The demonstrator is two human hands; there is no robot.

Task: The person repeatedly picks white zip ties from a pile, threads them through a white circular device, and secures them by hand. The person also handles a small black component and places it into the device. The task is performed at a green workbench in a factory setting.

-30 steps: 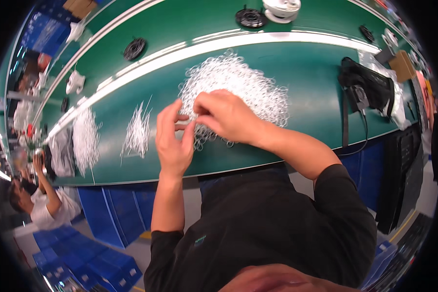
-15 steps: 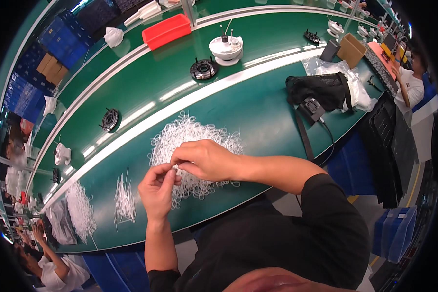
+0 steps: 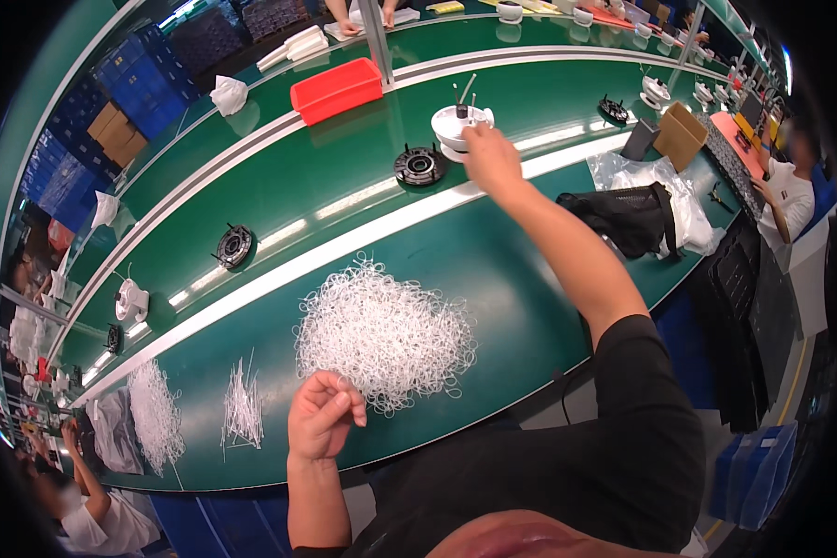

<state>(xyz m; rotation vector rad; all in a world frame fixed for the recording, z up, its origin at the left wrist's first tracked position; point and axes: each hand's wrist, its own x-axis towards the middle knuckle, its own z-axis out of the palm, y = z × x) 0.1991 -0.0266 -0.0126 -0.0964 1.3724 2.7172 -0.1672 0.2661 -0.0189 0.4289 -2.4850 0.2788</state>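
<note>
My right hand [image 3: 493, 160] is stretched out over the conveyor, its fingers closed at the right rim of a white round housing [image 3: 445, 128] with dark and pale upright parts. The hand covers part of that housing, and its fingertips are partly hidden. Just left of it lies a black ring-shaped part [image 3: 420, 166]. My left hand [image 3: 325, 414] hovers at the near edge of a big heap of looped white cable ties [image 3: 381, 335]. Its fingers are curled with the thumb pressed against them; whatever is between them is too small to make out.
Straight white cable ties [image 3: 243, 409] and another white heap [image 3: 155, 414] lie left on the green table. A red tray [image 3: 337, 91] stands beyond the conveyor. At right are a black mesh bag [image 3: 623, 219] and cardboard box [image 3: 681, 136]. Co-workers sit at both sides.
My hands have parted over the heap: the right has gone forward to the white housing, the left has drawn slightly nearer to me. In the picture, the scene has shifted slightly down.
</note>
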